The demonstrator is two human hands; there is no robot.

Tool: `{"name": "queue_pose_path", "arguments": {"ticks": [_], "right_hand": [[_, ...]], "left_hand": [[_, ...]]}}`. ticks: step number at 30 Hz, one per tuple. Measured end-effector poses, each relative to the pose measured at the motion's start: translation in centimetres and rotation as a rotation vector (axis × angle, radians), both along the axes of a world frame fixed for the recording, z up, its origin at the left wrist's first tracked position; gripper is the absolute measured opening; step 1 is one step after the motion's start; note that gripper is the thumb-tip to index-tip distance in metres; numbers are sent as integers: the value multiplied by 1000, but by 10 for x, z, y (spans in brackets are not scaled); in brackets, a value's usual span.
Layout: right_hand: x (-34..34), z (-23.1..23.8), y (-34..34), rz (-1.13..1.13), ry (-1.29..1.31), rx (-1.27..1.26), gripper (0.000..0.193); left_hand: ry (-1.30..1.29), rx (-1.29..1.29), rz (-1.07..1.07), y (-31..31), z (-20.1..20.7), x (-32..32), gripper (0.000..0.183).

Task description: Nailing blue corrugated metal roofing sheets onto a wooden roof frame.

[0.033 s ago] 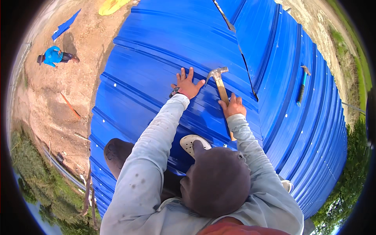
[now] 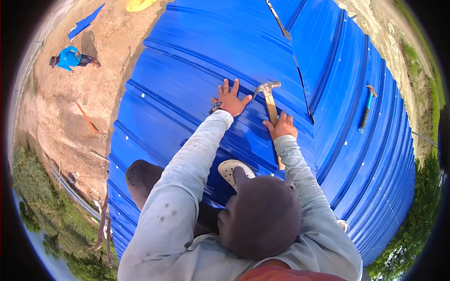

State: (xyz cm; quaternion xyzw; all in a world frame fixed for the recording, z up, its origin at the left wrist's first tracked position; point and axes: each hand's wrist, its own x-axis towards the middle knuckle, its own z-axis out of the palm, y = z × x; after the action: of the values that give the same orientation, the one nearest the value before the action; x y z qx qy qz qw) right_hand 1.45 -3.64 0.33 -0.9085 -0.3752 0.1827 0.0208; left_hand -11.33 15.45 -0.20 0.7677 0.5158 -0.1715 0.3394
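My left hand [image 2: 233, 99] lies flat on the blue ribbed metal roofing [image 2: 192, 98], fingers spread, with a dark watch [image 2: 215, 107] at the wrist. Close to its right is a claw hammer [image 2: 271, 105], its metal head pointing away from me and its wooden handle running back toward me. My right hand [image 2: 284, 125] is closed over the middle of that handle. The lower end of the handle shows beyond my wrist, near my knee. Both forearms are in light grey sleeves.
A second hammer [image 2: 367, 108] with a teal and black handle lies on the right roof slope. A dark seam [image 2: 302, 84] divides the panels. My white clog [image 2: 228, 172] rests on the roofing. Down on the dirt at left are a person in blue [image 2: 70, 58] and a blue sheet [image 2: 86, 21].
The view has shifted slightly, so most of the scene sits further right. Both hands and the hammer keep about the same places on the roofing.
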Motion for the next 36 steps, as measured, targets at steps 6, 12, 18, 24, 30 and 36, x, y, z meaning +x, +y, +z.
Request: {"name": "queue_pose_path", "arguments": {"ticks": [6,12,18,24,30,36], "right_hand": [[-12,-9,16,-49,8,15,51],[-11,-17,10,3,-8,63,51],[-9,-14,10,-4,49,59,48],[-8,-9,10,-20,109,95,44],[-6,-11,9,-13,131,132,43],[-7,-15,7,-23,113,137,45]], "left_hand": [[-45,257,-62,-7,-2,-8,75],[-333,334,-207,28,-17,-20,46],[-147,360,-427,65,-5,0,38],[-48,141,-437,91,9,26,32],[-7,84,-477,102,4,35,37],[-19,68,-585,112,3,38,47]]}}
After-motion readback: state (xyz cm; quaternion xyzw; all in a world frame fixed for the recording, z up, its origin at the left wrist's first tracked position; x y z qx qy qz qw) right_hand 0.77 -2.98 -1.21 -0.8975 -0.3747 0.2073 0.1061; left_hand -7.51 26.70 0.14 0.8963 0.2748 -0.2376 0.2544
